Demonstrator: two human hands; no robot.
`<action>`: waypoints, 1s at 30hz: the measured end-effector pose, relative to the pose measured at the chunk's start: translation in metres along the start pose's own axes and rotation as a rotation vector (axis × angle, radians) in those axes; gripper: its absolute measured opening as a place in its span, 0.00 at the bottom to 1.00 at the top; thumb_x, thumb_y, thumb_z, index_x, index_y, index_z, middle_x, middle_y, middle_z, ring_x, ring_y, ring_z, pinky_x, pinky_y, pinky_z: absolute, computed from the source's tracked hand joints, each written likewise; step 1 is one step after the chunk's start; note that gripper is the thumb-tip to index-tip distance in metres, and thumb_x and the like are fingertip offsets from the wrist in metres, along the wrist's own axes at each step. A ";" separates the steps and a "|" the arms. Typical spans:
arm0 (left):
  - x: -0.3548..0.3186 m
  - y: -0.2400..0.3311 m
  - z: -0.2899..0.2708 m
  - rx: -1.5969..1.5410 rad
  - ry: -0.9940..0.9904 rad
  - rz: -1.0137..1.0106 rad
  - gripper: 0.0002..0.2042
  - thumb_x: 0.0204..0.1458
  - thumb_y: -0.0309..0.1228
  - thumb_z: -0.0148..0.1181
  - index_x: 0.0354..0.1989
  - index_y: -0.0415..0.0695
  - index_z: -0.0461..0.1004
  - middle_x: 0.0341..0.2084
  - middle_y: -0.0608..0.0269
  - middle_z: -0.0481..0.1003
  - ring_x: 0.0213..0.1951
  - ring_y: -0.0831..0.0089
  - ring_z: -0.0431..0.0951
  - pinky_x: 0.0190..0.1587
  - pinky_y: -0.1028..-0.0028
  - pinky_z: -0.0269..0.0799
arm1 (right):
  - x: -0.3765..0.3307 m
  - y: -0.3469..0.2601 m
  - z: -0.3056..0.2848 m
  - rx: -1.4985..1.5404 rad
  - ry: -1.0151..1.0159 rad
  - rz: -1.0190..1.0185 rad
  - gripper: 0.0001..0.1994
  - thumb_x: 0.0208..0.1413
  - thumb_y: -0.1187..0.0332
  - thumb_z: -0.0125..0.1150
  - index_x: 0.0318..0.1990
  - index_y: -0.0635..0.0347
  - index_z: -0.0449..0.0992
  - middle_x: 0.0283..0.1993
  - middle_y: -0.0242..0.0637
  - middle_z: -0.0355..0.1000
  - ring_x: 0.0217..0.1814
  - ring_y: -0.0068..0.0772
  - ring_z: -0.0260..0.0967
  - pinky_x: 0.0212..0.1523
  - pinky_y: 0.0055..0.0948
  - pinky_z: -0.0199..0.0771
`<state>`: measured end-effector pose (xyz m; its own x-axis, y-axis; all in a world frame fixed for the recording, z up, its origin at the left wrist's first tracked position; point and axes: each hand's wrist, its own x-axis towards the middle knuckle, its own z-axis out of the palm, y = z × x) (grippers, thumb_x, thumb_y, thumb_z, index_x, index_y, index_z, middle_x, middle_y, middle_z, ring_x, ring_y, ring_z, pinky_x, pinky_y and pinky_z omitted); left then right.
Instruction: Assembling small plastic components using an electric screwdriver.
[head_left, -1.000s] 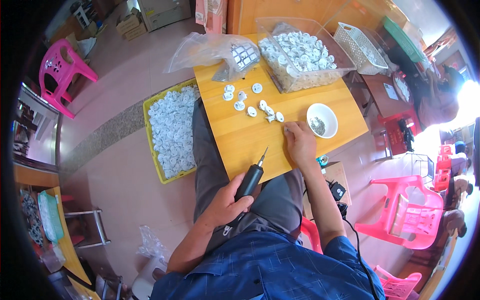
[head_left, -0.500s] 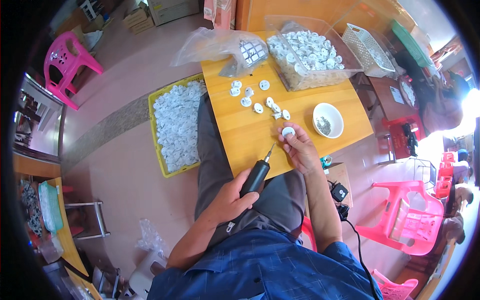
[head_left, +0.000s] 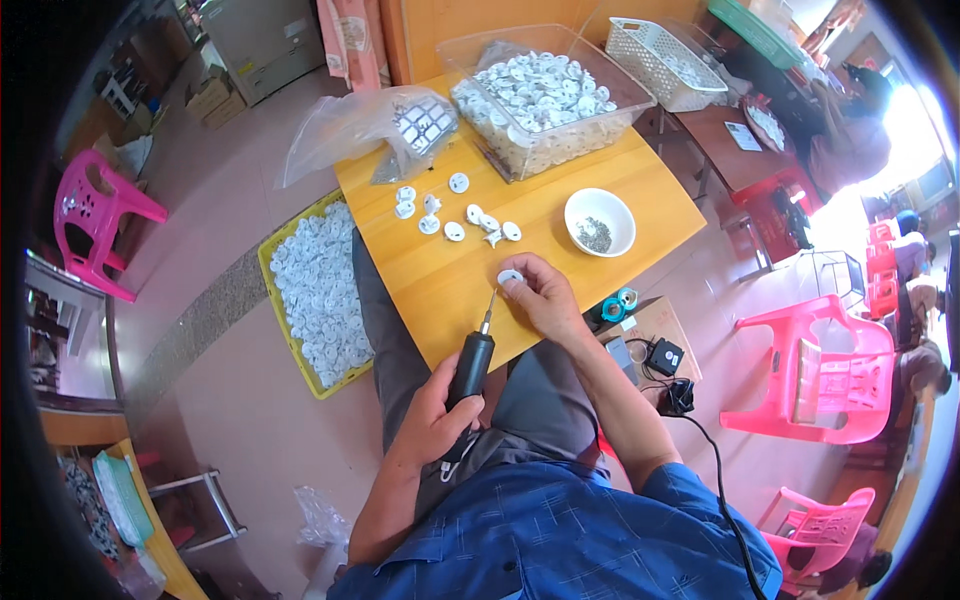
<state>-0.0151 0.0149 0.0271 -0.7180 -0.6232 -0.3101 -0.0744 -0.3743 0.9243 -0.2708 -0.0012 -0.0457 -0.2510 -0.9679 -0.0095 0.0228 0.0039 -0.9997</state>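
My left hand (head_left: pixel 437 416) is wrapped round a black electric screwdriver (head_left: pixel 472 366), its thin bit pointing up and away from me. Between the thumb and fingers of my right hand (head_left: pixel 541 297) is a small round white plastic part (head_left: pixel 510 277). The tip of the bit reaches the near side of that part; whether they touch I cannot tell. Several similar white parts (head_left: pixel 481 219) lie loose on the wooden table (head_left: pixel 420 290) beyond my hands. A white bowl (head_left: pixel 622 212) with small metal screws (head_left: pixel 594 235) stands to the right of them.
At the table's far side are a clear bin (head_left: pixel 560 150) heaped with white parts and a plastic bag (head_left: pixel 345 135). A yellow crate (head_left: pixel 283 330) of white parts sits on the floor at left. A black cable (head_left: pixel 716 470) runs along my right side; pink chairs (head_left: pixel 815 375) stand beyond.
The whole view has shifted and turned a little. The screwdriver bit and the white part in my right hand have come closer together.
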 end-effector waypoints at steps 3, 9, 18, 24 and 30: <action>0.001 -0.003 0.001 0.010 0.010 0.011 0.31 0.56 0.25 0.58 0.69 0.38 0.58 0.34 0.61 0.73 0.27 0.77 0.76 0.32 0.77 0.72 | -0.003 0.004 0.000 0.124 -0.033 0.058 0.14 0.65 0.74 0.58 0.57 0.61 0.74 0.45 0.27 0.74 0.44 0.18 0.70 0.48 0.20 0.71; -0.004 0.001 0.004 0.034 0.052 -0.053 0.31 0.55 0.26 0.57 0.69 0.38 0.58 0.34 0.58 0.75 0.27 0.74 0.77 0.30 0.75 0.74 | -0.002 0.001 0.009 -0.199 0.070 -0.124 0.12 0.64 0.72 0.61 0.54 0.59 0.79 0.40 0.28 0.76 0.43 0.18 0.70 0.47 0.22 0.73; -0.009 0.011 0.018 0.082 0.095 -0.053 0.30 0.56 0.28 0.56 0.69 0.38 0.58 0.33 0.60 0.75 0.27 0.75 0.77 0.29 0.76 0.76 | 0.012 0.011 0.012 0.019 0.158 -0.188 0.09 0.62 0.66 0.63 0.45 0.59 0.79 0.29 0.28 0.71 0.31 0.19 0.68 0.34 0.24 0.70; -0.017 0.013 0.035 0.159 0.111 -0.052 0.30 0.57 0.29 0.55 0.70 0.40 0.56 0.33 0.58 0.75 0.26 0.74 0.77 0.26 0.76 0.77 | 0.011 0.008 0.008 0.147 0.179 -0.205 0.11 0.60 0.63 0.62 0.43 0.61 0.80 0.27 0.32 0.70 0.29 0.23 0.68 0.32 0.27 0.69; -0.022 0.018 0.060 0.145 0.085 -0.047 0.26 0.58 0.26 0.54 0.66 0.40 0.58 0.34 0.58 0.75 0.27 0.74 0.77 0.28 0.75 0.77 | 0.017 0.015 0.005 0.404 0.085 -0.098 0.12 0.63 0.63 0.59 0.48 0.61 0.78 0.29 0.30 0.71 0.30 0.23 0.69 0.32 0.25 0.71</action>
<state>-0.0419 0.0627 0.0637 -0.6504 -0.6658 -0.3658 -0.2101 -0.3050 0.9289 -0.2698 -0.0187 -0.0610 -0.3497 -0.9345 0.0669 0.3679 -0.2027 -0.9075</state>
